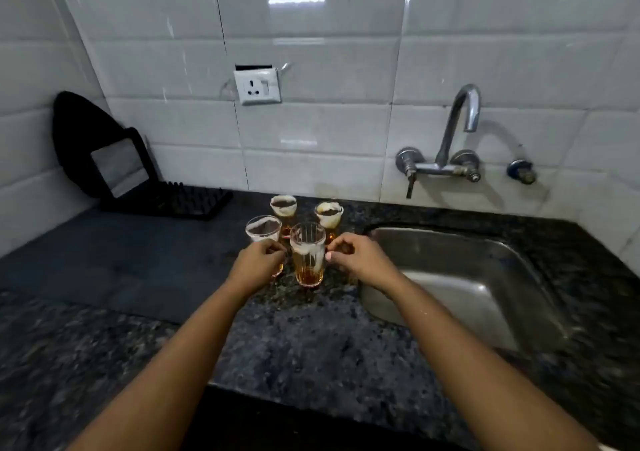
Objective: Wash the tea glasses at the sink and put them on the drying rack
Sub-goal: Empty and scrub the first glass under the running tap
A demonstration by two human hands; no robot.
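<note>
we see four tea glasses clustered on the speckled granite counter [311,343] just left of the steel sink [460,277]. the nearest glass [307,255], ribbed and clear with amber tea at its base and foam above, stands between our hands. our right hand [356,256] pinches its right side at the fingertips. our left hand [256,263] curls around the front-left glass [263,230]. two foamy glasses [284,206] stand behind. a black pegged drying rack [180,201] sits far left by glossy white tiles. no writing is legible.
</note>
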